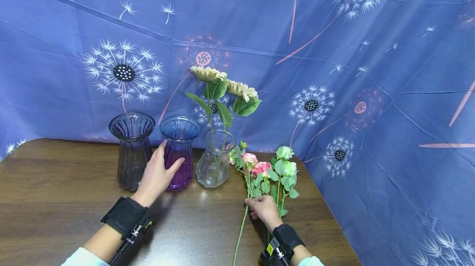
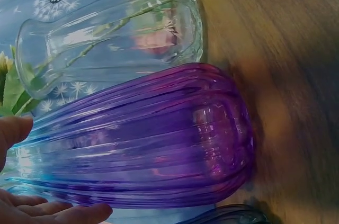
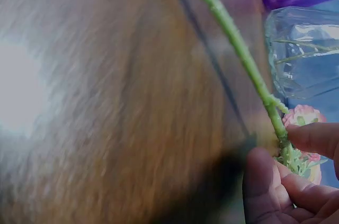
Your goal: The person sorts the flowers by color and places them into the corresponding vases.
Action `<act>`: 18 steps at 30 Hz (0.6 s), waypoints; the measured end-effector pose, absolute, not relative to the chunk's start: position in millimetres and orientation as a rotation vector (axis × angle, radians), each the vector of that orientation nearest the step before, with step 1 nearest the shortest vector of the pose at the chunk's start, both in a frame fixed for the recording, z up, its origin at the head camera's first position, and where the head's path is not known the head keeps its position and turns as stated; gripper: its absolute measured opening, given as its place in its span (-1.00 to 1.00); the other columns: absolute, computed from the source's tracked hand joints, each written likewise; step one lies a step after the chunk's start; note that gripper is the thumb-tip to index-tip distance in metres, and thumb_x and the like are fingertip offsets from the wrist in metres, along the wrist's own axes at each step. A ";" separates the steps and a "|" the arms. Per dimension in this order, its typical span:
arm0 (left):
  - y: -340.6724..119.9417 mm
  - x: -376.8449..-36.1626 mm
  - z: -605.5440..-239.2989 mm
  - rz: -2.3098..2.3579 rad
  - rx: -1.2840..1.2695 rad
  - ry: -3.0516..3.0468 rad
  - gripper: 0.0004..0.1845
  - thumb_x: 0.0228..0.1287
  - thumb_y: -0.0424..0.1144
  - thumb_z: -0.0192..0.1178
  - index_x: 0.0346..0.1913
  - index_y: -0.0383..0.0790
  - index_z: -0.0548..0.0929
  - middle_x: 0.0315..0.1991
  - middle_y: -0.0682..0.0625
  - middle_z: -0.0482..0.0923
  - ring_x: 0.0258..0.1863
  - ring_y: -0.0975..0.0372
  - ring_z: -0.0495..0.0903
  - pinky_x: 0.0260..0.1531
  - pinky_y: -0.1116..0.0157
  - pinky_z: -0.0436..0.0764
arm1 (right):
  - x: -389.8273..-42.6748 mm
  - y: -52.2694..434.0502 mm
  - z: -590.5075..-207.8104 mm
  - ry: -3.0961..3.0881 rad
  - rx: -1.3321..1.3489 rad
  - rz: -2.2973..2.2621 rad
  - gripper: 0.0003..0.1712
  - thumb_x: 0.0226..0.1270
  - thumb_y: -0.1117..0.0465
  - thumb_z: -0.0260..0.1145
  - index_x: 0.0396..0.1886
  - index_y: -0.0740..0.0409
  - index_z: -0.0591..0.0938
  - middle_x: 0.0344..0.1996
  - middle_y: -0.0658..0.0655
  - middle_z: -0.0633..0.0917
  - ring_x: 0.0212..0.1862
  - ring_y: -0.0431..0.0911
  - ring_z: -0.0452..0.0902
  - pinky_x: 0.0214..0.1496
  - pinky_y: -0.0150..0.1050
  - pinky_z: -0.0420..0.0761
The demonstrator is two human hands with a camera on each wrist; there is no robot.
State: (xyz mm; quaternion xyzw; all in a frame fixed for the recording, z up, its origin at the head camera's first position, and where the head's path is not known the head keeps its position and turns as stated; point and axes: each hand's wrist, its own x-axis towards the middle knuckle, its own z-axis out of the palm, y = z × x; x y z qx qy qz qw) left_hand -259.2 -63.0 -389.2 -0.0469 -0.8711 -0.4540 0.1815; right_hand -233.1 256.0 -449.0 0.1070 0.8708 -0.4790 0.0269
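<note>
Right hand [image 1: 264, 209] pinches the rose stem [image 1: 242, 225]; left hand [image 1: 157, 174] (fingers relaxed) seemingly touches the purple vase [image 1: 179, 153].

You'll find no readable words, numbers or brand marks in any view. The yellow tag [image 1: 269, 249] on your right wrist strap [image 1: 287, 237] is too small to read.
</note>
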 end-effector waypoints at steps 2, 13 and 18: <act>-62.8 -259.0 -388.6 -1.284 -0.123 -2.469 -0.16 0.27 -0.04 0.17 0.39 -0.50 0.03 0.32 -0.46 0.16 0.29 -0.25 0.23 0.27 -0.13 0.24 | -233.8 255.2 -448.9 2.616 0.332 -1.564 -0.69 0.17 0.21 0.31 -0.39 0.47 0.66 -0.74 -0.02 0.58 -0.68 -0.24 0.52 -0.57 -0.34 0.62; -62.7 -259.3 -389.4 -1.258 -0.119 -2.451 -0.23 0.26 -0.18 0.17 0.37 -0.51 0.08 0.29 -0.46 0.20 0.27 -0.24 0.25 0.25 -0.13 0.26 | -236.3 253.4 -447.4 2.457 0.364 -1.729 -0.68 0.20 0.29 0.25 -0.30 0.58 0.60 -0.76 0.01 0.56 -0.70 -0.27 0.50 -0.59 -0.40 0.59; -62.5 -259.2 -390.0 -1.247 -0.121 -2.434 -0.25 0.26 -0.19 0.17 0.36 -0.50 0.09 0.28 -0.44 0.22 0.26 -0.24 0.27 0.24 -0.13 0.27 | -238.8 254.3 -448.6 2.388 0.378 -1.775 -0.69 0.20 0.29 0.24 -0.29 0.58 0.56 -0.76 -0.01 0.57 -0.70 -0.30 0.51 -0.59 -0.43 0.59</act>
